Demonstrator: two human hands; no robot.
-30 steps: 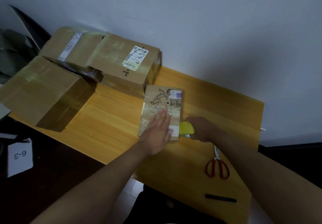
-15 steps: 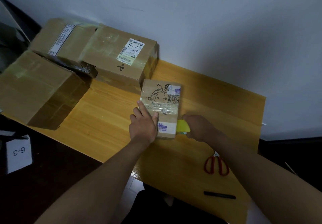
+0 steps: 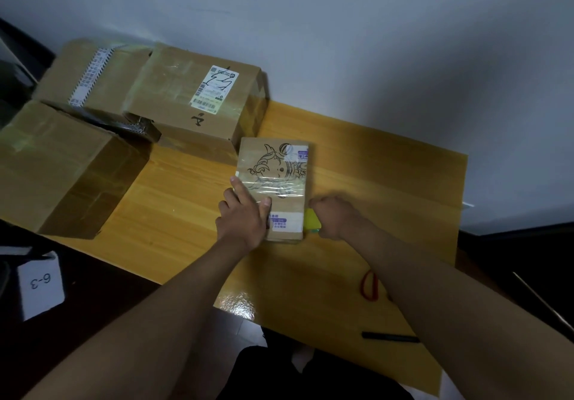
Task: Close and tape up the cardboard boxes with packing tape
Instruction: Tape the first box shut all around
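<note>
Counter (image 3: pixel 388 182) carries everything; big boxes (image 3: pixel 192 101) sit well beyond and left of the left hand (image 3: pixel 242 217). The small box (image 3: pixel 276 188) lies flat between both hands, a clear tape band across its top. The left hand's grip clasps its near-left edge, thumb on top, fingers down the side. The right hand (image 3: pixel 334 217) is clenched around a yellow dispenser (image 3: pixel 311 220) touching the box's right side. The box looks light and stiff, likely to slide; pinning its edges suits. Scissors (image 3: pixel 369 286) and pen (image 3: pixel 389 337) lie nearer the person.
</note>
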